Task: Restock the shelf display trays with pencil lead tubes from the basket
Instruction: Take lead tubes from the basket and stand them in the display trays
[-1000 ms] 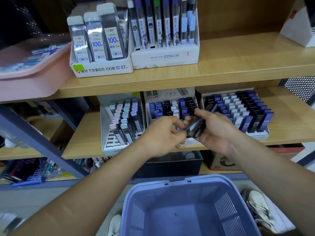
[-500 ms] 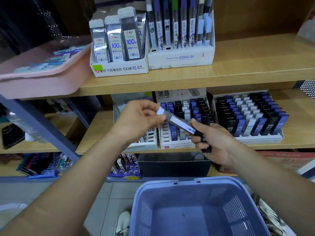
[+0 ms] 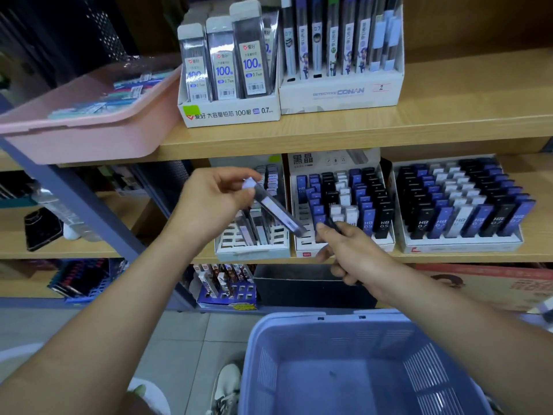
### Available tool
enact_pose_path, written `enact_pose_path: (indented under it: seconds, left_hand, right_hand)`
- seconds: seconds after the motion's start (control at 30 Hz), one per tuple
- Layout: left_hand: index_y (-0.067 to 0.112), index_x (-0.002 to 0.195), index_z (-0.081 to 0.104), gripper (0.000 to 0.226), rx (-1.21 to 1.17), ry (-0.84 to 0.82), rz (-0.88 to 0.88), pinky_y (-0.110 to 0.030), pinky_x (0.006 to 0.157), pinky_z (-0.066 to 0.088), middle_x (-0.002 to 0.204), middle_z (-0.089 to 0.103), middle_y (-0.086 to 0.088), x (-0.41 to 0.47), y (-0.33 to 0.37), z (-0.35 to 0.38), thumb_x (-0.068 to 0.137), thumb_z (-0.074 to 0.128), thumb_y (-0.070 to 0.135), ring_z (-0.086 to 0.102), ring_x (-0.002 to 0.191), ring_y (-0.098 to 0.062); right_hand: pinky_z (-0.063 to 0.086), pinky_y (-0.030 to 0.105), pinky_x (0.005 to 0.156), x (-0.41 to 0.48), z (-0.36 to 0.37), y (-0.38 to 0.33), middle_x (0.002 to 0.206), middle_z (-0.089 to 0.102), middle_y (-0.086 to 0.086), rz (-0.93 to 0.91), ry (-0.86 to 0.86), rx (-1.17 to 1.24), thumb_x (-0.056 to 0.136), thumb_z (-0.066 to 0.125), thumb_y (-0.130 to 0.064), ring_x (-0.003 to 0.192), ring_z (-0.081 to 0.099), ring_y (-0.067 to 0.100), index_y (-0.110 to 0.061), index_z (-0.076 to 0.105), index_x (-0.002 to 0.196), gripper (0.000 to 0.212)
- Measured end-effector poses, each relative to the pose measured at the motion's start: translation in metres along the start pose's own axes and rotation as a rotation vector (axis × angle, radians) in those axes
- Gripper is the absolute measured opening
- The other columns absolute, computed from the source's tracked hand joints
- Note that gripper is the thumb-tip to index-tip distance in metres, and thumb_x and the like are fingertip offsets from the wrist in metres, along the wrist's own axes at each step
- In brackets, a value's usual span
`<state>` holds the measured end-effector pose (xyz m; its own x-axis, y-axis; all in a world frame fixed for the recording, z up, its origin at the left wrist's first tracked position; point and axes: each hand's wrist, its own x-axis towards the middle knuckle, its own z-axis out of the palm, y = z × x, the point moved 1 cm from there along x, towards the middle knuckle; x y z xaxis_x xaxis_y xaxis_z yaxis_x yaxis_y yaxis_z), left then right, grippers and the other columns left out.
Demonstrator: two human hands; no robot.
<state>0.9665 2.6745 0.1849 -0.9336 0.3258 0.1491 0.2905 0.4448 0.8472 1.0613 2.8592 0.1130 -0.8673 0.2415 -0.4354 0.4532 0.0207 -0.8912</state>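
1. Slim square tube [image 3: 275,209]: clear plastic, pale cap, dark lead inside. Tilted, cap end up, low end toward the right hand [image 3: 356,256], in front of the left tray [image 3: 251,250].
2. Pinched at the cap end between thumb and fingertips of the left hand [image 3: 215,202]; remaining fingers loosely curled.
3. Right hand curled tight round a few dark tubes [image 3: 333,224], tips poking out above the forefinger; count unclear. Just beside the clear tube's low end; touching or not, cannot tell.
4. Behind, on a wooden shelf [image 3: 478,259]: three white card trays. Left tray slotted, part filled with grey tubes; middle tray [image 3: 386,242] with blue, black and white tubes, partly hidden by the right hand; right tray [image 3: 460,245] packed.
5. Below the hands: lavender plastic basket [image 3: 299,320], slotted walls.
6. Above: pink bin [image 3: 89,136], 100 box [image 3: 230,115], Conan box [image 3: 338,94].
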Motion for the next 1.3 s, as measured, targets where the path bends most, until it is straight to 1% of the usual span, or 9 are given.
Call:
enact_pose_path:
  seconds: [0.1, 0.2, 0.33, 0.53, 0.7, 0.8, 0.97, 1.17, 1.3]
  left_hand:
    - [0.026, 0.112, 0.070, 0.026, 0.316, 0.051, 0.118, -0.013, 0.073, 0.048, 0.094, 0.071, 0.005, 0.006, -0.006, -0.001, 0.090, 0.064, 0.015, 0.066, 0.083, -0.007]
    - [0.020, 0.117, 0.068, 0.027, 0.466, 0.031, 0.209, -0.017, 0.084, 0.043, 0.109, 0.070, -0.001, 0.011, -0.011, 0.009, 0.091, 0.063, 0.016, 0.061, 0.093, -0.007]
    - [0.016, 0.119, 0.067, 0.028, 0.613, -0.089, 0.288, -0.020, 0.092, 0.041, 0.118, 0.067, -0.005, 0.016, -0.013, 0.023, 0.092, 0.061, 0.014, 0.061, 0.109, -0.019]
    - [0.016, 0.122, 0.065, 0.029, 0.661, -0.126, 0.292, -0.014, 0.082, 0.036, 0.123, 0.065, -0.003, 0.019, -0.014, 0.029, 0.094, 0.058, 0.013, 0.060, 0.109, -0.017]
    - [0.012, 0.122, 0.064, 0.029, 0.737, -0.191, 0.345, -0.030, 0.094, 0.046, 0.121, 0.066, -0.010, 0.029, -0.028, 0.037, 0.094, 0.056, 0.010, 0.060, 0.112, -0.026]
    - [0.006, 0.116, 0.068, 0.027, 0.735, -0.108, 0.414, -0.035, 0.088, 0.047, 0.112, 0.067, -0.016, 0.034, -0.033, 0.043, 0.092, 0.057, 0.002, 0.060, 0.104, -0.034]
    - [0.010, 0.106, 0.072, 0.018, 0.663, 0.093, 0.346, -0.028, 0.076, 0.043, 0.103, 0.071, -0.008, 0.038, -0.034, 0.050, 0.090, 0.063, 0.013, 0.063, 0.095, -0.026]
    - [0.011, 0.087, 0.077, 0.010, 0.732, 0.073, 0.386, -0.031, 0.080, 0.038, 0.097, 0.073, -0.005, 0.044, -0.040, 0.052, 0.084, 0.067, 0.007, 0.056, 0.096, -0.030]
    - [0.013, 0.100, 0.074, 0.021, 0.757, 0.050, 0.414, -0.028, 0.088, 0.036, 0.108, 0.069, -0.004, 0.038, -0.026, 0.056, 0.088, 0.057, 0.006, 0.054, 0.102, -0.026]
  right_hand:
    - [0.030, 0.019, 0.038, 0.007, -0.001, 0.003, 0.085, 0.064, 0.006, 0.072, -0.011, 0.073, 0.102, 0.048, -0.029, 0.054, 0.041, 0.012, -0.014, 0.052, 0.127, 0.030]
    - [0.036, 0.019, 0.042, 0.012, -0.003, 0.007, 0.083, 0.068, 0.008, 0.065, -0.037, 0.132, 0.102, 0.049, -0.021, 0.055, 0.048, 0.011, -0.008, 0.050, 0.130, 0.031]
    - [0.041, 0.020, 0.047, 0.010, -0.008, 0.007, 0.079, 0.069, 0.008, 0.025, -0.075, 0.147, 0.104, 0.044, -0.019, 0.055, 0.053, 0.012, -0.005, 0.055, 0.121, 0.024]
    - [0.045, 0.021, 0.049, 0.002, -0.015, 0.004, 0.081, 0.068, 0.010, 0.025, -0.103, 0.159, 0.105, 0.043, -0.022, 0.055, 0.057, 0.014, -0.005, 0.057, 0.118, 0.025]
    - [0.048, 0.022, 0.045, -0.003, -0.015, 0.002, 0.076, 0.063, 0.008, 0.034, -0.120, 0.177, 0.103, 0.048, -0.025, 0.051, 0.057, 0.014, -0.007, 0.059, 0.119, 0.026]
    - [0.049, 0.022, 0.046, -0.002, -0.016, 0.001, 0.077, 0.057, 0.007, 0.039, -0.101, 0.191, 0.102, 0.050, -0.022, 0.053, 0.054, 0.013, -0.006, 0.063, 0.116, 0.025]
    - [0.052, 0.022, 0.049, -0.004, -0.018, -0.002, 0.077, 0.055, 0.008, 0.053, -0.125, 0.276, 0.102, 0.049, -0.014, 0.058, 0.056, 0.014, -0.001, 0.063, 0.114, 0.023]
    - [0.053, 0.024, 0.047, -0.009, -0.021, -0.006, 0.076, 0.064, 0.010, 0.053, -0.139, 0.348, 0.099, 0.055, -0.014, 0.057, 0.067, 0.017, -0.001, 0.060, 0.118, 0.024]
    - [0.052, 0.023, 0.047, -0.011, -0.023, -0.007, 0.073, 0.068, 0.007, 0.036, -0.116, 0.330, 0.096, 0.059, -0.017, 0.056, 0.066, 0.016, -0.008, 0.064, 0.109, 0.017]
